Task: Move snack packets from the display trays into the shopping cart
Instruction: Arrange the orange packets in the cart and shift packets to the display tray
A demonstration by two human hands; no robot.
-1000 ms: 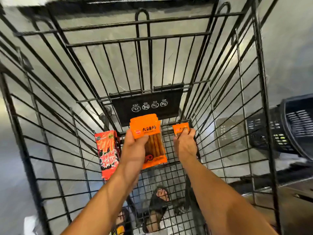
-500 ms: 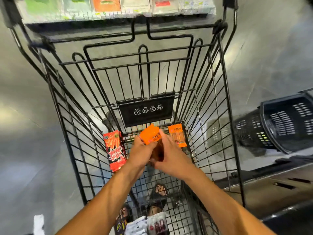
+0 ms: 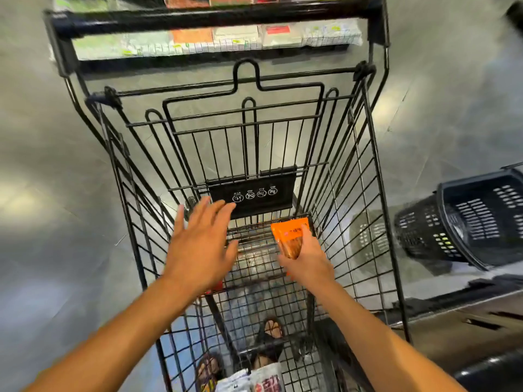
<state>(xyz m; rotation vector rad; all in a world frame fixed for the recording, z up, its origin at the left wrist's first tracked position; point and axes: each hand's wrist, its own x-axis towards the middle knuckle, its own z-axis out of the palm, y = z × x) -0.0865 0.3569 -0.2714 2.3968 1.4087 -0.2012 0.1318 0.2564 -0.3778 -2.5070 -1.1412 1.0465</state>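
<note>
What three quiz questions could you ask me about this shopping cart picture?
1. True or false: the left hand holds a packet.
2. Which colour is the packet in the right hand? A green, B orange, C blue.
3. Fill the gap: the black basket lies to the ___ of the cart in the picture.
Key: 1 false, it is open and empty. 2 B. 3 right.

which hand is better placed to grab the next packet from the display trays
Left, probably: the left hand is empty with fingers spread, while the right hand grips an orange packet inside the shopping cart.
</note>
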